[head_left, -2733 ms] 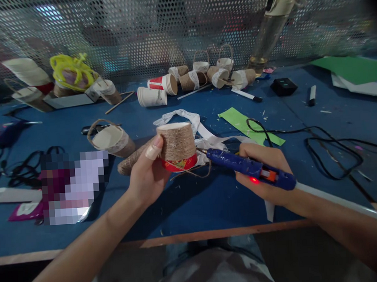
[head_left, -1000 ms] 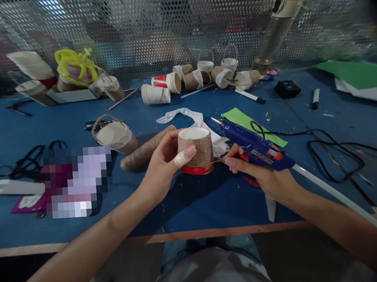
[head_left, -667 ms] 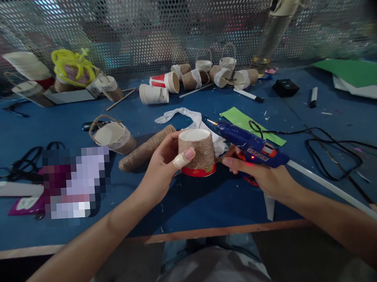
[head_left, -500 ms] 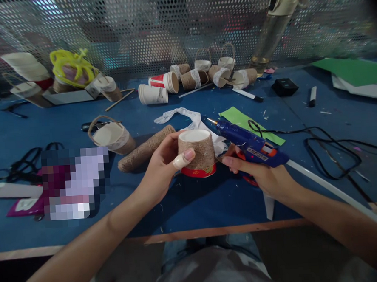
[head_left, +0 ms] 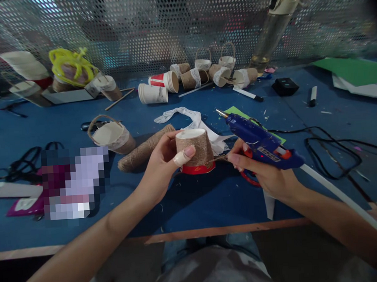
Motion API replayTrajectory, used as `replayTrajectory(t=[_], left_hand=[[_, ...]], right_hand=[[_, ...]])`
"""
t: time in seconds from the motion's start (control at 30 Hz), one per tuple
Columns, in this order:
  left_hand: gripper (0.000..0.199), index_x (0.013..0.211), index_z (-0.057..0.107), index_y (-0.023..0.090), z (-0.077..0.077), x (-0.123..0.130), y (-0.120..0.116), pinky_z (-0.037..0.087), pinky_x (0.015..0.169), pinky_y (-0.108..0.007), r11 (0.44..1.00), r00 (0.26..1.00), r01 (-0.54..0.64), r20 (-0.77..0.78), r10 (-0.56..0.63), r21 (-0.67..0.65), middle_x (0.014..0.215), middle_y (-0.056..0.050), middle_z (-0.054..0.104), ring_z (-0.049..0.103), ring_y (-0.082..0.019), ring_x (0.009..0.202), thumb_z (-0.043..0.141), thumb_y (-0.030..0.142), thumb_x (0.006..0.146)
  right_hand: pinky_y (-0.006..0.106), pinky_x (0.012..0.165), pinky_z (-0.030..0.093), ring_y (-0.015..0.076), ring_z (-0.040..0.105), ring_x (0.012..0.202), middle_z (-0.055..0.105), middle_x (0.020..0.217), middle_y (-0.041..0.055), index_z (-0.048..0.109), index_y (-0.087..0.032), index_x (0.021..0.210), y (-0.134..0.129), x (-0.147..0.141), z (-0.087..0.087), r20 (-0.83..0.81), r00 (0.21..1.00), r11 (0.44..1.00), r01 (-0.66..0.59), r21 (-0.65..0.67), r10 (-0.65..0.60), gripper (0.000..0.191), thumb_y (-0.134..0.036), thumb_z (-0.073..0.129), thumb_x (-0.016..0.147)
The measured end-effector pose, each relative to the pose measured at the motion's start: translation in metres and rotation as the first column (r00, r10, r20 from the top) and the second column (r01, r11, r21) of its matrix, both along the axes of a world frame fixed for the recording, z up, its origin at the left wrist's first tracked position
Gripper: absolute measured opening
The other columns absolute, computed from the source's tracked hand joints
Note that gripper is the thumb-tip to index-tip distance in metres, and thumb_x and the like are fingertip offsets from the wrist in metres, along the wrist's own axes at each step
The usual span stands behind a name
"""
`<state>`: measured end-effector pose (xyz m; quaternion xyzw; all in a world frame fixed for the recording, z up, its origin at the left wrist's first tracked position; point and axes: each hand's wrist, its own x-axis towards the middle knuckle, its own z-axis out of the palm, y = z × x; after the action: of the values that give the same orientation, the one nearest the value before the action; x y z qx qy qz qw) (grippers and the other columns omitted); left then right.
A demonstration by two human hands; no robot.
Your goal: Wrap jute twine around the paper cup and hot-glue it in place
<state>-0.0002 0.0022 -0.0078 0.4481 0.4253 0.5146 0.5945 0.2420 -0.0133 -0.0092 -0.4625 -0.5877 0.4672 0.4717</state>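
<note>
My left hand (head_left: 164, 161) is wrapped round a paper cup (head_left: 199, 148) that is wound with brown twine, its red rim showing at the bottom. A bandage covers my left thumb. A short length of twine (head_left: 220, 157) runs from the cup's lower right side to my right hand (head_left: 260, 166), which pinches it between thumb and fingertips. The same hand holds a blue glue gun (head_left: 255, 139), its nozzle pointing up and left and a long white glue stick (head_left: 338, 191) trailing from its back. Behind the cup lie a roll of twine (head_left: 147, 147) and white lace (head_left: 187, 113).
A twine cup basket (head_left: 111, 136) stands at the left, near black cords (head_left: 23, 161). Several cups and small baskets (head_left: 219, 73) lie along the mesh screen (head_left: 131, 34). Red-handled scissors (head_left: 250, 179) lie under my right hand. A black cable (head_left: 318, 167) loops at the right.
My right hand and the glue gun have moved slightly right, away from the cup, and more twine now shows stretched between hand and cup. The cup has tilted and shifted a little left.
</note>
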Motion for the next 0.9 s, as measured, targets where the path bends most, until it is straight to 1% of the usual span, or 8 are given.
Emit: replayTrajectory(t=[0.13, 0.27, 0.47, 0.6, 0.73, 0.9], left_hand=[[0.043, 0.112, 0.072, 0.026, 0.0016, 0.001, -0.001, 0.056, 0.096, -0.033, 1.0, 1.0, -0.007, -0.03, 0.007, 0.008, 0.118, -0.005, 0.077, 0.069, -0.025, 0.115, 0.092, 0.041, 0.077], [0.041, 0.11, 0.072, 0.026, 0.001, 0.0008, -0.0016, 0.056, 0.092, -0.032, 0.999, 0.999, 0.021, -0.036, -0.019, 0.034, 0.114, -0.004, 0.076, 0.069, -0.024, 0.109, 0.092, 0.042, 0.077], [0.044, 0.11, 0.071, 0.026, 0.0018, 0.0015, -0.0022, 0.055, 0.092, -0.035, 0.999, 0.999, 0.021, -0.041, -0.019, 0.037, 0.113, -0.005, 0.074, 0.067, -0.026, 0.109, 0.091, 0.046, 0.076], [0.044, 0.111, 0.072, 0.027, -0.0001, 0.0004, -0.0025, 0.055, 0.092, -0.035, 0.999, 0.999, 0.029, -0.035, -0.028, 0.039, 0.113, -0.005, 0.074, 0.066, -0.025, 0.108, 0.091, 0.044, 0.076], [0.042, 0.113, 0.074, 0.029, -0.0034, -0.0016, -0.0019, 0.055, 0.094, -0.035, 0.996, 0.998, 0.064, -0.012, -0.064, 0.054, 0.115, -0.004, 0.075, 0.066, -0.025, 0.11, 0.091, 0.042, 0.078], [0.04, 0.11, 0.075, 0.029, -0.0015, -0.0011, -0.0017, 0.056, 0.092, -0.033, 0.997, 0.997, 0.072, 0.016, -0.072, 0.035, 0.113, -0.004, 0.075, 0.067, -0.024, 0.108, 0.092, 0.04, 0.076]], right_hand=[[0.032, 0.069, 0.051, 0.0146, 0.063, 0.066, 0.068, 0.071, -0.0044, 0.073, -0.024, 0.08, 0.0024, -0.0019, 0.0019, -0.003, 1.0, 1.0, 0.011, -0.029, -0.011, 0.018, -0.035, 0.084, 0.089], [0.031, 0.068, 0.052, 0.0142, 0.062, 0.063, 0.067, 0.068, -0.0048, 0.071, -0.024, 0.078, 0.0038, -0.0043, 0.0058, 0.006, 1.0, 0.998, 0.009, -0.067, -0.009, 0.019, -0.033, 0.084, 0.087], [0.031, 0.07, 0.052, 0.0139, 0.063, 0.063, 0.066, 0.067, -0.006, 0.07, -0.024, 0.079, 0.0037, -0.0046, 0.0036, -0.032, 0.999, 0.994, 0.009, -0.113, -0.013, 0.022, -0.037, 0.087, 0.084], [0.031, 0.068, 0.052, 0.0141, 0.062, 0.062, 0.067, 0.067, -0.0061, 0.069, -0.024, 0.078, 0.0029, -0.0044, 0.0052, -0.014, 1.0, 0.993, 0.016, -0.119, -0.018, 0.024, -0.039, 0.087, 0.083], [0.031, 0.064, 0.052, 0.0144, 0.063, 0.062, 0.068, 0.069, -0.0055, 0.068, -0.025, 0.078, 0.0021, -0.0042, 0.0069, -0.016, 1.0, 0.993, 0.011, -0.117, -0.013, 0.024, -0.038, 0.087, 0.082], [0.03, 0.064, 0.055, 0.0143, 0.064, 0.061, 0.069, 0.072, -0.0042, 0.066, -0.024, 0.076, 0.0027, -0.0063, 0.0071, -0.02, 1.0, 0.992, 0.018, -0.125, -0.021, 0.025, -0.036, 0.088, 0.079]])
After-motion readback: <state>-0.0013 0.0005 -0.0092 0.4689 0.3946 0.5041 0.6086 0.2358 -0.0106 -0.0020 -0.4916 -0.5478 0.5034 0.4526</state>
